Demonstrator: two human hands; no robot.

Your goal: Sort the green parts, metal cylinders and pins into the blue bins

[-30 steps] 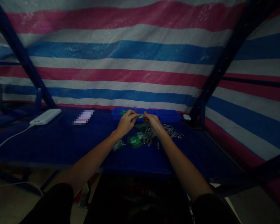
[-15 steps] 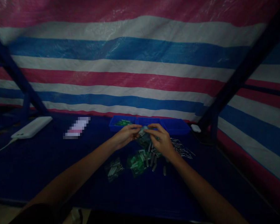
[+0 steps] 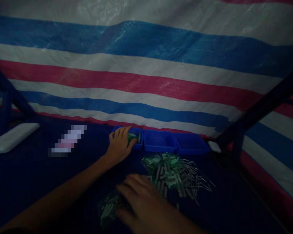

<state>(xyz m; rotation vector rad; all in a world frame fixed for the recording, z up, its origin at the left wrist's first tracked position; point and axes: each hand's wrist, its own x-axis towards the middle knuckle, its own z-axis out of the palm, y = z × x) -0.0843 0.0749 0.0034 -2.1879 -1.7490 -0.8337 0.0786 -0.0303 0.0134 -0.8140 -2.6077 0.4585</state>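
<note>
At the far side of the table (image 3: 51, 175), three shallow blue trays in one row. In the left tray (image 3: 138, 147), green packets (image 3: 132, 137), partly covered by the left hand (image 3: 119, 143); next in the row, the middle tray (image 3: 160, 141) and then the right tray (image 3: 191, 143). Grip of the left hand wide, thumb well apart from the fingers, just over the left tray; contact with the packets impossible to tell. Right hand (image 3: 143, 200) blurred, low over the table, grip also wide, beside the clear packet (image 3: 109, 208); contact there not possible to judge. Inside the clear packet, many slim pieces, long axis mostly slanting from near left to far right. In front of the middle tray, one pile: green bags (image 3: 151, 161), grey cylinders (image 3: 162, 170), some with long axis toward the trays, and thin metal rods (image 3: 192, 170), many pointing to the near right.
</note>
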